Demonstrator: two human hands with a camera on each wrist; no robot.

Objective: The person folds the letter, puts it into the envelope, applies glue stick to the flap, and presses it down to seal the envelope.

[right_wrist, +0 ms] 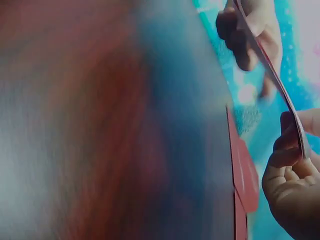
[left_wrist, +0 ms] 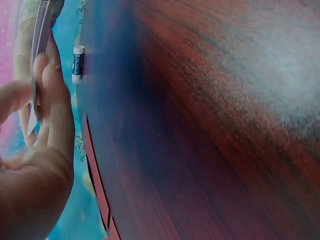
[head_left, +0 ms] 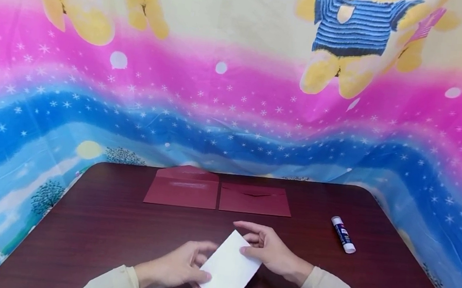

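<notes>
A white card [head_left: 229, 273] is held tilted above the near part of the table, its corners pointing toward and away from me. My left hand [head_left: 178, 264] pinches its left edge, thumb on the white face and fingers behind. At the upper right edge my right hand [head_left: 273, 251] grips the card with the thumb on top, its index finger stretched out past the far corner. Seen edge-on in the right wrist view, the card [right_wrist: 272, 75] looks thin and slightly bowed, with a reddish tint along part of it.
Two dark red envelopes lie side by side at the table's far edge: the left envelope [head_left: 183, 194] has its flap raised, the right envelope [head_left: 256, 204] its flap down. A glue stick [head_left: 343, 234] lies at the right. Behind the dark wooden table [head_left: 100, 224] hangs a printed curtain [head_left: 236, 93].
</notes>
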